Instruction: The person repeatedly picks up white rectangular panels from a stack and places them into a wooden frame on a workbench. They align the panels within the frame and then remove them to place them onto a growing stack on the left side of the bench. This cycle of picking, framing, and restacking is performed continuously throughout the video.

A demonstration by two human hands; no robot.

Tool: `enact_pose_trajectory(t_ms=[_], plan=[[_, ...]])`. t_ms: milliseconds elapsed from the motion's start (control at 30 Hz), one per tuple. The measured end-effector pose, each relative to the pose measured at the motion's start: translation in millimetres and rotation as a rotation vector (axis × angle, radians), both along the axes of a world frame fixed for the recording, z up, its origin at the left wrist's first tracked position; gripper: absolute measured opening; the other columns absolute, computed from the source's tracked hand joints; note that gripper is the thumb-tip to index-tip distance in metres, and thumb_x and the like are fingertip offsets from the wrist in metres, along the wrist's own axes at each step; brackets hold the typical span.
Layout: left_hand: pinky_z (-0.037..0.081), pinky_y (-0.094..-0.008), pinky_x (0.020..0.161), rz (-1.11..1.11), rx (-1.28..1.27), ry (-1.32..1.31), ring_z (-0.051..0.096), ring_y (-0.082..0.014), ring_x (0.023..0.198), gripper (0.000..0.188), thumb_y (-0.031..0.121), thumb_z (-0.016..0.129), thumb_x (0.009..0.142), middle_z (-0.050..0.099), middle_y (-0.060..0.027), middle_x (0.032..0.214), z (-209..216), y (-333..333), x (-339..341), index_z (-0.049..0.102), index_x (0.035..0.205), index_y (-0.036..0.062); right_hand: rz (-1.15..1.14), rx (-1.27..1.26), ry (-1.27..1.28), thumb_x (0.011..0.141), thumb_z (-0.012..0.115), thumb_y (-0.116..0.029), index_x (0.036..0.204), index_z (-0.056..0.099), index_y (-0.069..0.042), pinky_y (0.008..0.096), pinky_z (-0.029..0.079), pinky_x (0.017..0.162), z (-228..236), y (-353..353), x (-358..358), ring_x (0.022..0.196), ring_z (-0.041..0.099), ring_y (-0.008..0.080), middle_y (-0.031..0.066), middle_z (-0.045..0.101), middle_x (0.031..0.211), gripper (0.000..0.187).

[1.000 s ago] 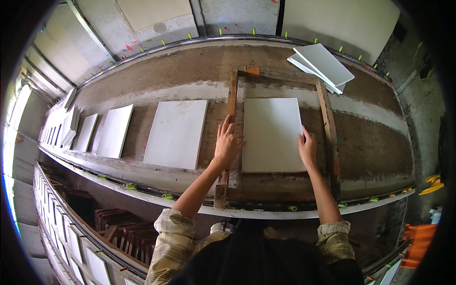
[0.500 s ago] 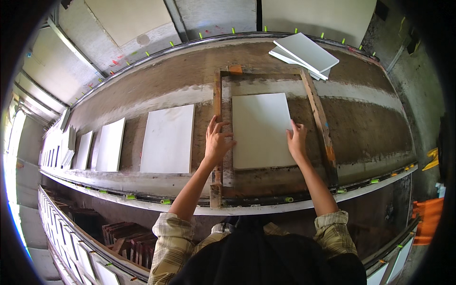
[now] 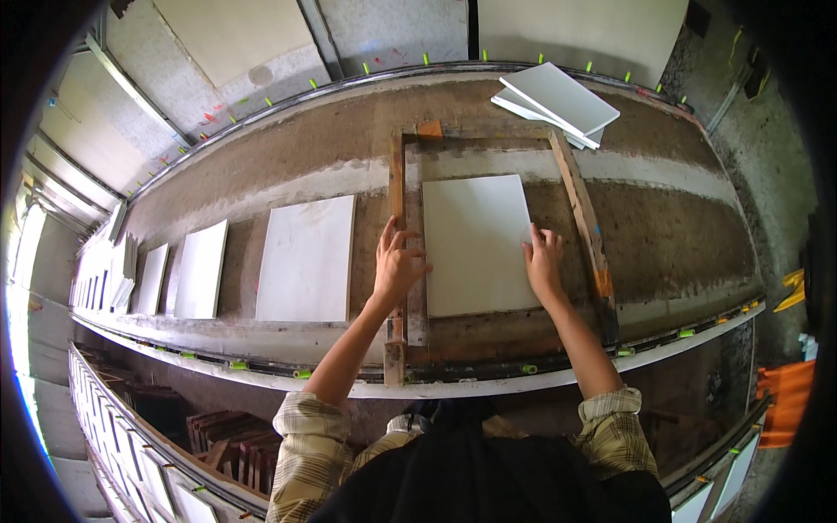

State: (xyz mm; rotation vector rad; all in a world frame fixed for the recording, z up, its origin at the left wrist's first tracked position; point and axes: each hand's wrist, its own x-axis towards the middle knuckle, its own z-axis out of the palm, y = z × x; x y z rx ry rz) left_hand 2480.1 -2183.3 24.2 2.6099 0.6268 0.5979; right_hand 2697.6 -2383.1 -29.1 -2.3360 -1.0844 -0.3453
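A flat white panel (image 3: pixel 478 248) lies on the long brown worktable, inside a worn wooden frame (image 3: pixel 398 187). My left hand (image 3: pixel 399 268) rests over the frame's left bar, its fingers apart and their tips by the panel's left edge. At the opposite edge, my right hand (image 3: pixel 544 263) has its thumb and bent fingers against the panel's right side. The frame's right bar (image 3: pixel 586 213) stands a little way beyond that hand. Orange tape (image 3: pixel 430 130) marks the frame's far bar.
Several more white panels (image 3: pixel 305 260) lie in a row leftward along the worktable (image 3: pixel 671 231). A small stack of white panels (image 3: pixel 562 96) sits at the far right. Green clips (image 3: pixel 238 365) line the table's rails. Dark wooden frames (image 3: pixel 235 436) are stored below.
The view has shifted very slightly. Both hands stay at the panel's sides, with only a tiny movement of the fingers.
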Motion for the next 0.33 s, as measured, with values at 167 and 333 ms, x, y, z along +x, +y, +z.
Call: enact_pose_trajectory(t_ms=[167,333], plan=[[0.020,-0.0507,0.108,-0.009,-0.047,0.026,0.017,-0.0306,0.134,0.022,0.017,0.078,0.061,0.049,-0.0027,0.123,-1.7,2.0,-2.0,0.072,0.082,0.0138,0.002,-0.090,-0.016,0.086,0.057,-0.020,0.123,0.049,-0.005,0.0480,0.038,0.084,6.3,-1.2,-0.3,0.102,0.043,0.0315,0.0148,0.047,0.110,0.041],[0.012,-0.0630,0.104,-0.001,0.142,0.228,0.006,-0.0344,0.136,0.024,0.019,0.071,0.071,0.042,-0.0023,0.132,-5.7,-6.2,2.7,0.069,0.095,0.0150,-0.026,-0.119,-0.045,0.085,0.060,-0.022,0.130,0.043,-0.007,0.0492,0.035,0.087,-13.8,6.0,-1.2,0.108,0.039,0.0327,0.0139,0.044,0.119,0.050]])
